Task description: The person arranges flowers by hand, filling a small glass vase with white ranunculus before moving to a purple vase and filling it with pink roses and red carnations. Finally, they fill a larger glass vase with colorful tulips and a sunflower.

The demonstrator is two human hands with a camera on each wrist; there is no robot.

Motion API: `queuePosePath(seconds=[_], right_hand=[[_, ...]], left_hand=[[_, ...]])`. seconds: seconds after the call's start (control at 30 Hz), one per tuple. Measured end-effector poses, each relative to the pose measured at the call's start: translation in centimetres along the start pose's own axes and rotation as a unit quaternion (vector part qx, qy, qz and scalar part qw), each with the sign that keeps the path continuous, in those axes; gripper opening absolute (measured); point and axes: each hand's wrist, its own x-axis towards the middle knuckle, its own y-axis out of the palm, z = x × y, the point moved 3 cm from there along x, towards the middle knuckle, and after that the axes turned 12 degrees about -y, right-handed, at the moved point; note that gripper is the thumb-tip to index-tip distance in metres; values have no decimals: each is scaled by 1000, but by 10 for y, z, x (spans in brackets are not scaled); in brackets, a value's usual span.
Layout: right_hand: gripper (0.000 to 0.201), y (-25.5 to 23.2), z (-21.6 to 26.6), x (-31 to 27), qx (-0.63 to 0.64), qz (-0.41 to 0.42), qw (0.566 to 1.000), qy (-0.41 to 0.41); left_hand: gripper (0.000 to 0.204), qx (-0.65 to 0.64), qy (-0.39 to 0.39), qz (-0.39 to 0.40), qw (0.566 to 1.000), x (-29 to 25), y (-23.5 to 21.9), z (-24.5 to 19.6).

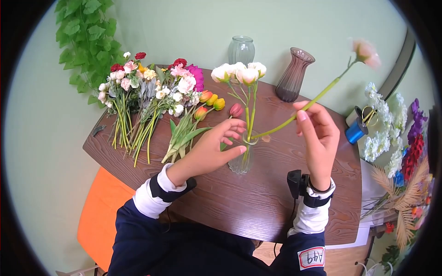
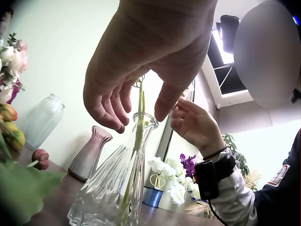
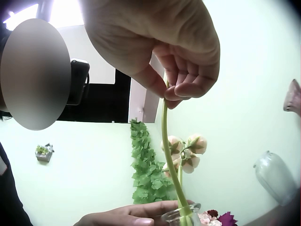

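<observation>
A pink flower (image 1: pixel 366 54) slants up from the clear vase (image 1: pixel 240 163), its stem (image 1: pixel 328 89) pinched by the right hand's (image 1: pixel 317 135) thumb and fingers. White flowers (image 1: pixel 239 73) stand in the vase. The left hand (image 1: pixel 212 142), loosely bent, is beside its neck; contact is unclear. A stretch of wood separates the vase from the desk's (image 1: pixel 221 198) front edge, another from the blue spool (image 1: pixel 356 131) near the right edge. The left wrist view shows stalks (image 2: pixel 138 136) reaching inside the glass; the right wrist view adds a wall planter (image 3: pixel 43 153).
</observation>
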Motion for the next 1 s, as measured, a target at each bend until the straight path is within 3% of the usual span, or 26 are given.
queuePosePath(seconds=[0.27, 0.37, 0.43, 0.63, 0.83, 1.0], right_hand=[[13, 17, -13, -5, -15, 32, 999, 42], [12, 28, -27, -9, -23, 46, 999, -4], [10, 31, -27, -10, -34, 51, 998, 20], [13, 33, -25, -9, -177, 186, 966, -1], [14, 36, -29, -10, -115, 93, 989, 25], [13, 35, -28, -10, -133, 127, 983, 22]], left_hand=[[49, -5, 17, -6, 1000, 3, 8, 6], [48, 0, 18, -10, 1000, 4, 9, 8], [48, 4, 39, -22, 999, 5, 8, 9], [47, -6, 43, -26, 999, 6, 9, 13], [45, -13, 37, -23, 999, 4, 9, 11], [42, -22, 35, -28, 999, 5, 9, 9]])
